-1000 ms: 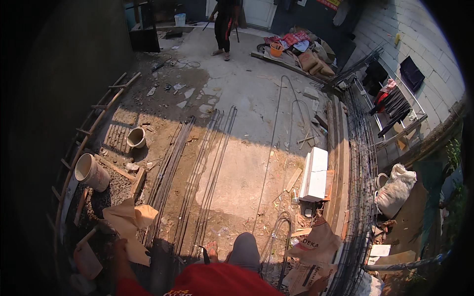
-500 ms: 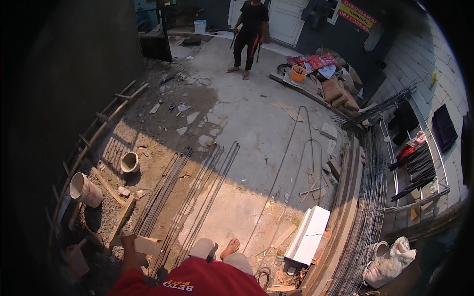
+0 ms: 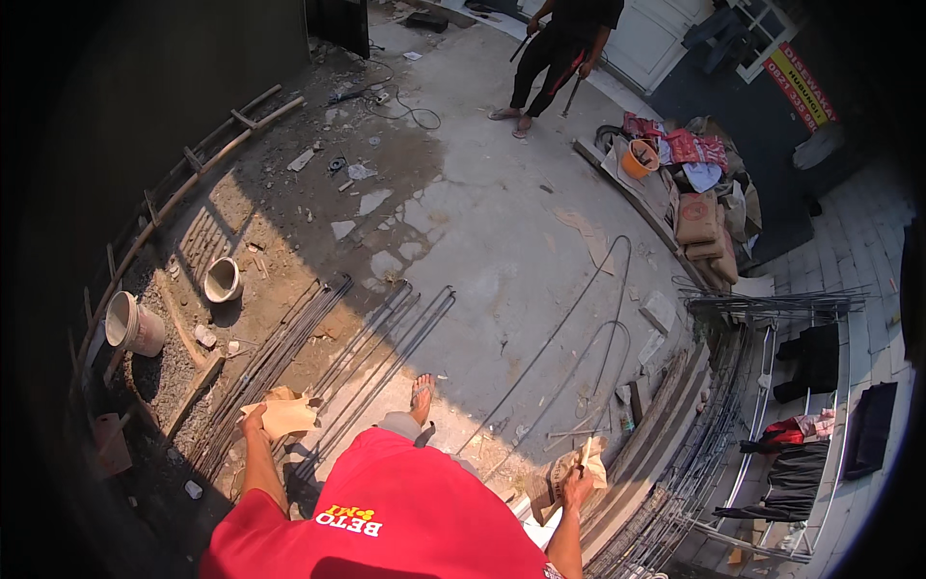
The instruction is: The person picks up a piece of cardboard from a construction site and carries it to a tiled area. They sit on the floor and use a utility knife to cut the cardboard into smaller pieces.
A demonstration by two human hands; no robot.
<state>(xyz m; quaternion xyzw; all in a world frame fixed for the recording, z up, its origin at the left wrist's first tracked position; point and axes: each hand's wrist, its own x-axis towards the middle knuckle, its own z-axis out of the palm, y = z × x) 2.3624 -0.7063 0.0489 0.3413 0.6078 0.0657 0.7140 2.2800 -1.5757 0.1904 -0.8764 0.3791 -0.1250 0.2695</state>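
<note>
Low on the left, my left hand (image 3: 254, 423) is closed on a torn piece of brown paper (image 3: 289, 417) with a pale, flat face. My right hand (image 3: 579, 488) grips a crumpled sheet of brown paper (image 3: 550, 480), printed on one side, low on the right. Something pale and narrow stands up by its fingers; I cannot make out whether it is a paper fold. Bundles of steel bars (image 3: 280, 362) lie on the ground just beyond my left hand. Long timber planks (image 3: 666, 415) run along the ground right of my right hand.
Two buckets, one white (image 3: 135, 326) and one smaller (image 3: 224, 280), stand at left by a bamboo ladder (image 3: 183, 183). Bent steel rods (image 3: 569, 338) lie on the concrete. A person (image 3: 559, 58) stands ahead holding bars. Sacks (image 3: 699, 220) and an orange bucket (image 3: 639, 159) are piled at right.
The view has turned and moved forward. My right hand has come up into view with brown paper. My left hand still holds its piece. The white block at right is now mostly hidden.
</note>
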